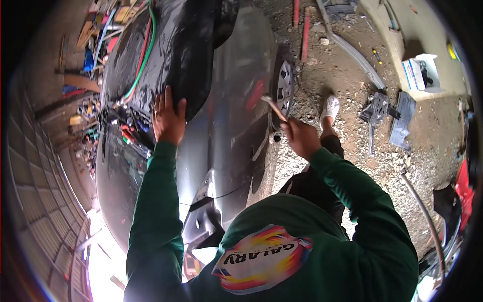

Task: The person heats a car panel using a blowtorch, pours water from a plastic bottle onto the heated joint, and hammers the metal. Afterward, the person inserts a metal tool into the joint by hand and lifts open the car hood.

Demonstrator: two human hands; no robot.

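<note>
My left hand [169, 120] lies flat with its fingers stretched on the edge of a black plastic sheet [176, 55], which is draped over part of a dark grey car [193, 146]. My right hand [303, 139] is closed round the handle of a hammer [275, 107]. The hammer's head is near the side of the car; I cannot tell whether it touches the panel. Below the hammer, the car's side has dull and scuffed patches. A wheel [285, 85] shows just beyond the hammer.
Green hose [144, 63] runs over the sheet. On the gravel to the right lie a metal jack-like part [375, 108], a grey panel piece [403, 121] and a long curved strip [356, 54]. A white box [421, 74] stands by the wall. My shoe [330, 107] is beside the car.
</note>
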